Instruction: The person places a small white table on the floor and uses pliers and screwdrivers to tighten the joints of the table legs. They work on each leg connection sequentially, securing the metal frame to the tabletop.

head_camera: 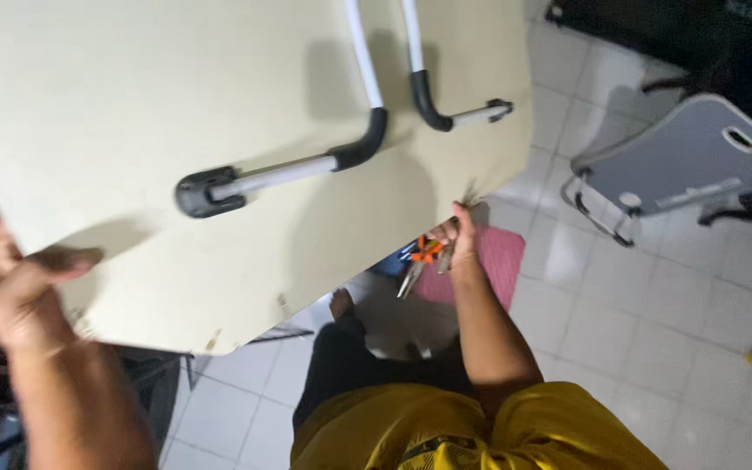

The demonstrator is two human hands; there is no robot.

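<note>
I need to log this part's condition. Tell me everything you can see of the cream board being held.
The cream board is a flat, smooth panel with rounded corners, held tilted, underside toward the camera. Two bent silver metal tube legs with black plastic elbows and end mounts lie folded against it. Its lower edge looks scuffed and chipped. The left hand grips the left edge, thumb on the face; the right hand touches its right corner.
</note>
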